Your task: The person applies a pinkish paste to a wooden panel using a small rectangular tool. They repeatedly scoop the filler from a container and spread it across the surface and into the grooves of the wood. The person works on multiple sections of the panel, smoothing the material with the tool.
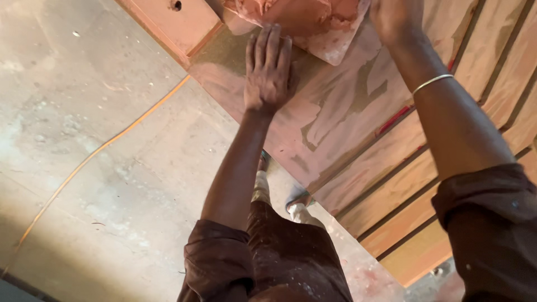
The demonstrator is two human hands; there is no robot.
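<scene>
My left hand [267,67] lies flat, palm down, on a wooden panel [341,112] smeared with pinkish putty; its fingers are stretched out and hold nothing. Just beyond its fingertips a pale flat plate [334,49] carries a lump of pink putty [296,14]. My right hand [394,17] is at the top edge of the view, right beside that plate's edge. It is partly cut off, so its grip is hidden. A thin metal bangle [432,83] circles my right forearm.
Slatted wooden boards [403,212] with dark gaps run along the right. A wooden block with a hole [176,22] sits at the panel's far corner. A thin orange line [100,148] crosses the concrete floor [84,112]. My legs and feet [296,204] stand beside the panel's edge.
</scene>
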